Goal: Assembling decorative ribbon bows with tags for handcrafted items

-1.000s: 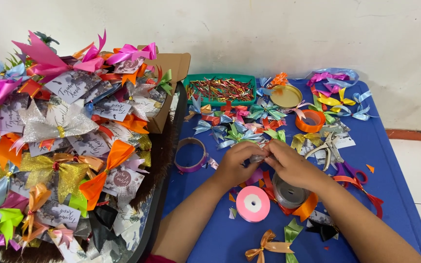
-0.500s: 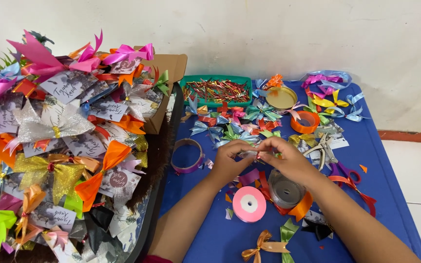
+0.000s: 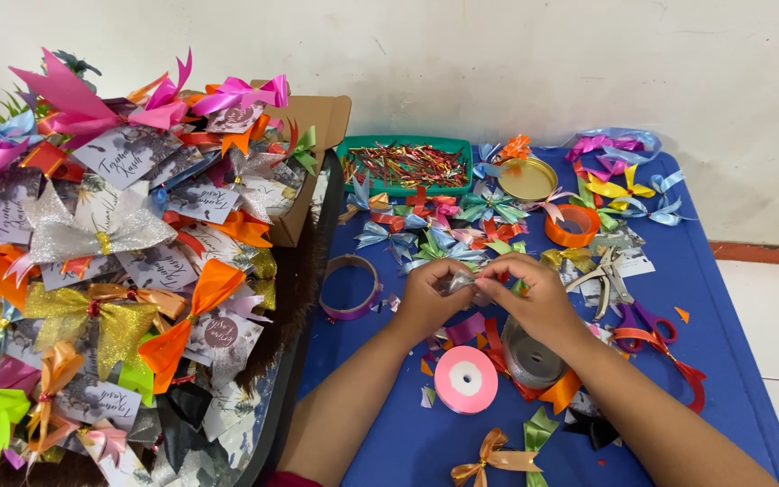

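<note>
fingers (image 3: 489, 275) of both hands meet at the middle of the frame, pinched shut on a small silver ribbon piece (image 3: 458, 282) held just above the blue tabletop (image 3: 723, 361). left hand (image 3: 427, 302) grips it from the left, right hand (image 3: 534, 293) from the right, the fingertips touching over the ribbon.

just below the right hand lies a silver ribbon roll (image 3: 529, 356), and below the left hand, lower centre, a pink ribbon roll (image 3: 466, 380) lies flat. at the bottom edge sit a gold-brown bow (image 3: 490, 458) and a green ribbon strip (image 3: 538, 437). left of the hands a purple ribbon ring (image 3: 351, 287) rests on the tabletop. right of the hands lie orange-handled scissors (image 3: 655, 338) and a grey plier-like tool (image 3: 606, 275). above the hands, loose bows in blue, green and red are scattered, with an orange ribbon roll (image 3: 572, 225) and a round gold lid (image 3: 526, 179) further up. a green tray (image 3: 405, 165) of thin coloured strips sits at upper centre.

filling the left of the frame is a heap of finished bows with printed cards (image 3: 119, 271), beside a brown cardboard box (image 3: 322, 135).
</note>
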